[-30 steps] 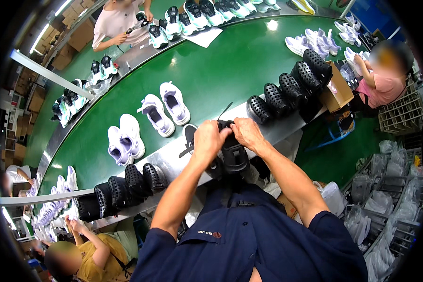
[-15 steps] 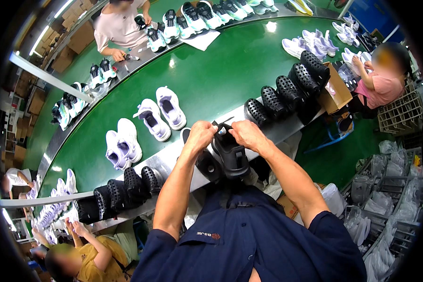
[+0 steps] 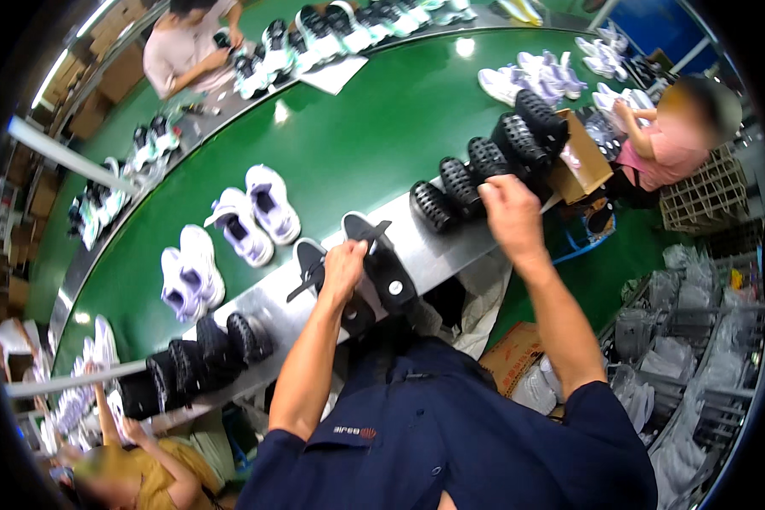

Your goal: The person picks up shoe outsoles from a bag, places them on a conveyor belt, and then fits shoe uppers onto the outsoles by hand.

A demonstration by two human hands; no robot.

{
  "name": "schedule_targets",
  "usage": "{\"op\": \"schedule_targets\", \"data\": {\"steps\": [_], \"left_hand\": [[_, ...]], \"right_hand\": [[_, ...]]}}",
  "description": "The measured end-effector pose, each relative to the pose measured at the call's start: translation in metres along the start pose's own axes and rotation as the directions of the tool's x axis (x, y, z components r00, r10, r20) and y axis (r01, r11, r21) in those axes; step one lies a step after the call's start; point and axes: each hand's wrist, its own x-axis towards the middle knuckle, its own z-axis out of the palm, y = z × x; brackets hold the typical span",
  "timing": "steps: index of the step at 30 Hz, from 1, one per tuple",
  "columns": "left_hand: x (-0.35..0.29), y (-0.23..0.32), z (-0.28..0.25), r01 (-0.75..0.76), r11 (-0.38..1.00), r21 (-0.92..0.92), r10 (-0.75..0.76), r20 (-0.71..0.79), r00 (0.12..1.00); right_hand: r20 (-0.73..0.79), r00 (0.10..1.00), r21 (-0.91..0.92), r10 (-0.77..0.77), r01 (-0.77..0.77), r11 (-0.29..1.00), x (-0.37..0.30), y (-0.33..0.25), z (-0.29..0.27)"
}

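Observation:
A pair of black shoes with pale insoles stands on the metal edge in front of me. My left hand (image 3: 344, 268) is closed at the opening of the right black shoe (image 3: 391, 279), its fingers pinching the edge. Just left of that hand is the left black shoe (image 3: 311, 262), a strap sticking out sideways. My right hand (image 3: 512, 212) is raised off the shoes with curled fingers, beside a row of black perforated shoe-shaped forms (image 3: 459, 183). Whether anything sits in its fingers is hidden.
White-and-lilac sneakers (image 3: 272, 204) stand on the green table (image 3: 357, 127). More black perforated forms (image 3: 217, 340) line the left edge. An open cardboard box (image 3: 582, 161) is at the right. Co-workers sit or stand around, and a rack (image 3: 697, 340) of plastic-wrapped items is at lower right.
My right hand has let go of the right black shoe and moved right and up toward the perforated forms. The left hand stays at the shoe. The view has shifted slightly.

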Motion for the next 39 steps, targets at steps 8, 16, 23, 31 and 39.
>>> {"op": "schedule_targets", "data": {"steps": [8, 16, 23, 31, 39], "left_hand": [[0.019, 0.022, -0.018, 0.232, 0.960, -0.157, -0.222, 0.080, 0.972], [0.013, 0.044, -0.022, 0.115, 0.993, -0.031, -0.111, 0.116, 0.987], [-0.013, 0.014, 0.004, -0.228, 0.951, 0.209, 0.257, -0.121, 0.959], [-0.022, 0.030, 0.017, -0.202, 0.973, 0.111, 0.220, -0.191, 0.956], [-0.016, 0.022, 0.004, -0.137, 0.989, 0.053, 0.142, -0.105, 0.984]], "right_hand": [[0.480, 0.870, 0.028, 0.115, -0.146, 0.989, -0.041, -0.010, 0.083], [0.381, 0.925, 0.155, -0.009, -0.054, 0.986, -0.053, -0.015, 0.156], [0.325, 0.940, 0.163, -0.104, 0.053, 0.985, -0.055, -0.017, 0.116], [-0.153, 0.979, -0.637, 0.137, -0.204, 0.743, 0.052, 0.093, -0.047], [-0.083, 0.991, -0.697, -0.105, 0.018, 0.717, 0.068, 0.064, -0.063]]}}
